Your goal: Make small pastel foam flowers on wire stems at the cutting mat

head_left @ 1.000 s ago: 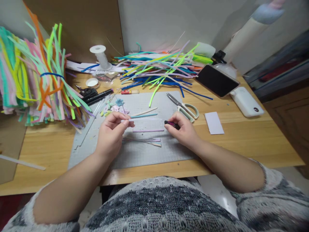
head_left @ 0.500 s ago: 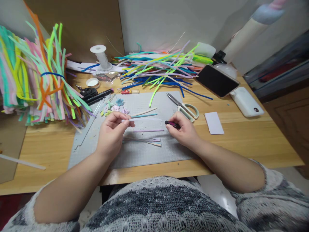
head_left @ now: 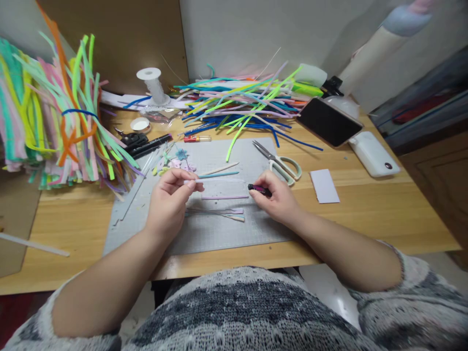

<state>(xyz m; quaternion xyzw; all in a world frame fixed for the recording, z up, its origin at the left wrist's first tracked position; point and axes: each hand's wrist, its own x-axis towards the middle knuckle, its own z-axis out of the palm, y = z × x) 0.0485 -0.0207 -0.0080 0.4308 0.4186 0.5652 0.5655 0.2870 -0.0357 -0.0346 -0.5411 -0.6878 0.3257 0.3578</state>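
My left hand [head_left: 171,197] is closed, pinching a white pipe cleaner [head_left: 223,181] that points right, over the grey cutting mat [head_left: 215,237]. My right hand [head_left: 276,197] grips a small black-and-purple tool [head_left: 259,189]; its exact kind is hard to make out. The tool's dark tip is close to the pipe cleaner's free end. Beneath the hands lie a purple pipe cleaner [head_left: 224,198] and several thin stems [head_left: 223,214] in a bunch. A blue pipe cleaner [head_left: 221,174] and a cream one [head_left: 223,168] rest just beyond.
Scissors [head_left: 278,162] lie beyond my right hand. Across the back are a heap of colourful pipe cleaners [head_left: 248,102], a white spool [head_left: 155,87] and a phone [head_left: 331,122]. A large bundle of pipe cleaners [head_left: 73,117] stands left, with small coloured flowers [head_left: 181,155] on the mat.
My right hand has shifted slightly left with the black-and-purple tool. My left hand keeps its pinch on the white pipe cleaner, nearly still.
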